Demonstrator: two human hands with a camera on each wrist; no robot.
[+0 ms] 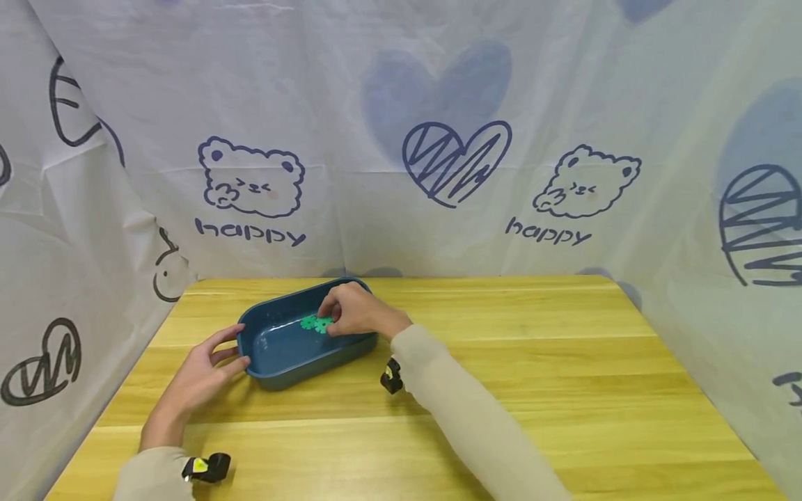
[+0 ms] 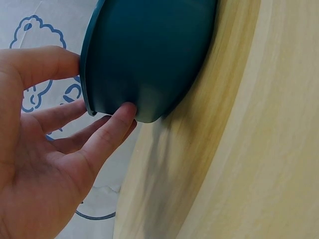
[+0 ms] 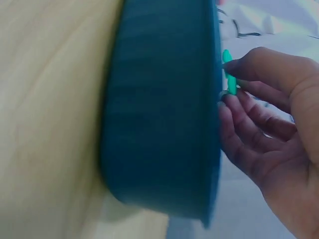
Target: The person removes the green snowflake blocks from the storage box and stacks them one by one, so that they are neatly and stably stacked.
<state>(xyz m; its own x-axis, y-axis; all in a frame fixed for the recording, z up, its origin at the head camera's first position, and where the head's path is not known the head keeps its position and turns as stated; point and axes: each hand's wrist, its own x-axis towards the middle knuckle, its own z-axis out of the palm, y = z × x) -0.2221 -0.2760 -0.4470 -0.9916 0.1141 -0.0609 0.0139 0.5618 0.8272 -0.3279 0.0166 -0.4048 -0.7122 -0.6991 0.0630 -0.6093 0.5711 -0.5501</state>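
Observation:
A dark blue oblong plastic basin (image 1: 276, 379) sits at a slant on the table's left half. My left hand (image 1: 199, 372) holds its left end, fingers spread along the rim and the thumb (image 2: 112, 129) against the outer wall. Over the basin's right part is my right hand (image 1: 356, 311), thumb and forefinger pinching green snowflake discs (image 1: 322, 325) with notched edges. Two such discs show side by side in the head view. From the right wrist, one green disc (image 3: 230, 82) appears edge-on at the fingertips, just above the rim. The other right fingers are bent.
The wood-grain table (image 1: 532, 390) extends to the right and in front of the basin. White cloth (image 1: 351, 209) printed with bears and hearts hangs behind and at both sides. A small black camera (image 1: 391, 377) is strapped to the right wrist, another device (image 1: 209, 467) to the left.

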